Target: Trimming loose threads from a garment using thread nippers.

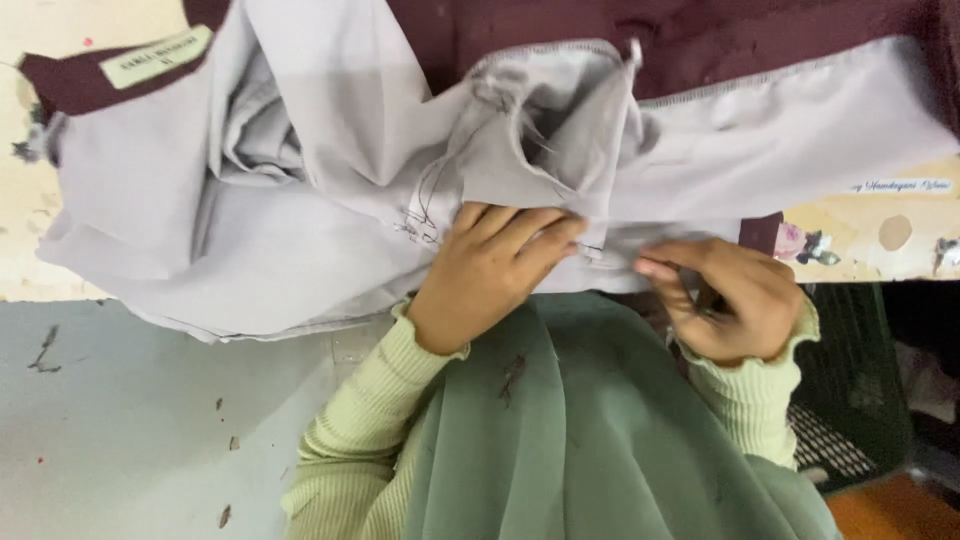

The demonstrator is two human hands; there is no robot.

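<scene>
A light grey garment (250,200) lies crumpled on the work table, with a maroon lining (700,40) along its far edge and loose dark threads near a seam. My left hand (490,270) lies flat on the grey cloth, fingers together, pressing it down by the seam. My right hand (725,295) is curled just to the right, its fingertips pinching at the cloth's near edge; something small and dark seems to be inside the fist, but I cannot tell what. Both arms wear pale green ribbed sleeves.
Sage green fabric (590,440) drapes over my lap below the hands. A cream label (155,57) sits on the maroon part at top left. The pale table surface (120,400) carries thread scraps. A dark mesh basket (860,400) stands at the right.
</scene>
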